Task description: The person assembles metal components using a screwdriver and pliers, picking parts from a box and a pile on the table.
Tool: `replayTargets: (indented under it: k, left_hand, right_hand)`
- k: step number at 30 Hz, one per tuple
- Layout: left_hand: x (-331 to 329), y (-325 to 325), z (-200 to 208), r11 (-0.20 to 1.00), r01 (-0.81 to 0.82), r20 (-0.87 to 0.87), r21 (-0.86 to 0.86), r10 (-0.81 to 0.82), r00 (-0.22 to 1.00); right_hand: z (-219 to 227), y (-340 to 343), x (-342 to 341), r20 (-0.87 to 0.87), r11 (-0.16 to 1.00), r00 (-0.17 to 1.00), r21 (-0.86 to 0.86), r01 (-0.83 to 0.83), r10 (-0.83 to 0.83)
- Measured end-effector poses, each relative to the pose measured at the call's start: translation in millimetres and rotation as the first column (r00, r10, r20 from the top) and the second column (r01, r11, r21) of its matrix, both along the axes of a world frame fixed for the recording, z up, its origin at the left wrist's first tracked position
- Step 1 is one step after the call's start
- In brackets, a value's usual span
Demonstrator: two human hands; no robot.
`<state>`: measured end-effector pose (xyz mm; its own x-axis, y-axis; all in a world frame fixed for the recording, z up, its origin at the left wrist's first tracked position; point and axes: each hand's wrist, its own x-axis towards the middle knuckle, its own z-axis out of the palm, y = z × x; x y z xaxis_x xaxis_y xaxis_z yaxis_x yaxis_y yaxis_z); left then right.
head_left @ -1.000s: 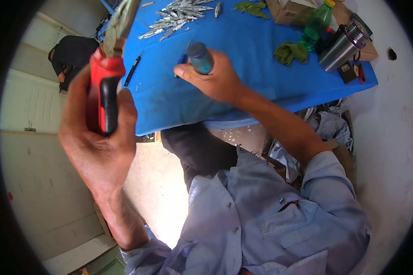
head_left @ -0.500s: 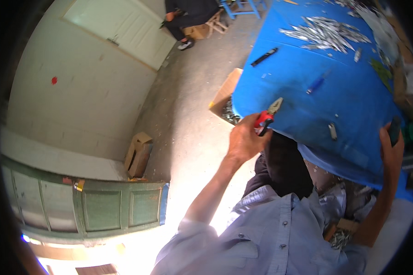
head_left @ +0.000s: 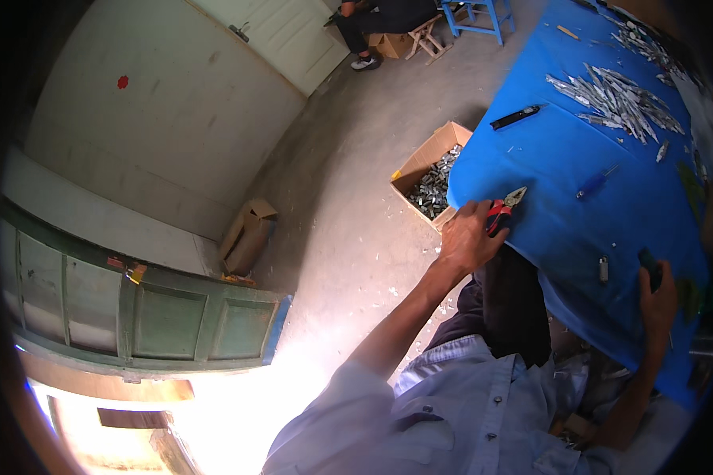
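My left hand (head_left: 469,239) is closed around the red and black handles of a pair of pliers (head_left: 499,218), whose metal jaws point away over the table's near left corner. My right hand (head_left: 659,302), at the right side of the table, grips a dark green handle (head_left: 650,267); the rest of that tool cannot be made out. Between the hands, nearer the right one, a small silver metal piece (head_left: 604,269) rests on the blue cloth. Farther back lie a blue-handled screwdriver (head_left: 592,185), a black pen-shaped tool (head_left: 516,117) and a heap of thin silver pieces (head_left: 619,103).
The blue-covered table (head_left: 531,170) runs along my right. Against its left edge, an open carton (head_left: 401,188) on the floor holds many small metal pieces. Another carton (head_left: 247,237) stands by the wall near a green panelled door (head_left: 170,324). Beyond, a person (head_left: 384,20) sits near a blue stool (head_left: 475,20).
The view has shifted, bringing more of the metal-filled carton into sight. My right hand has come inward, closer to the small silver piece. The pliers remain in my left hand.
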<state>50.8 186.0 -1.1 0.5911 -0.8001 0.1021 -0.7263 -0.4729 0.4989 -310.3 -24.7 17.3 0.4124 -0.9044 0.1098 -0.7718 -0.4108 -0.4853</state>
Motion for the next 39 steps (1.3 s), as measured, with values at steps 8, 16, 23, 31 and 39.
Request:
replayTargets:
  k: [8,16,23,31,39]
  left_hand:
    - [7,-13,-1,0.997,0.082,0.046,-0.007,-0.082,0.996]
    - [15,-25,-16,0.993,0.089,0.134,-0.081,-0.077,0.988]
    - [20,-25,-30,0.961,0.091,0.181,-0.262,-0.043,0.982]
    - [31,-33,-44,0.924,0.162,0.230,-0.346,-0.084,0.970]
    - [17,-38,-37,0.940,0.122,0.343,-0.318,-0.006,0.939]
  right_hand:
    - [-50,-26,-10,-0.166,0.989,0.984,-0.143,0.047,-0.070]
    - [-40,-17,2,-0.203,0.980,0.972,-0.184,0.080,-0.118]
    - [-55,-20,-5,-0.239,0.954,0.966,-0.300,0.019,-0.094]
    - [-59,-1,-8,-0.262,0.852,0.944,-0.523,0.035,-0.200]
    - [-14,65,31,0.075,0.954,0.997,-0.300,0.000,0.024]
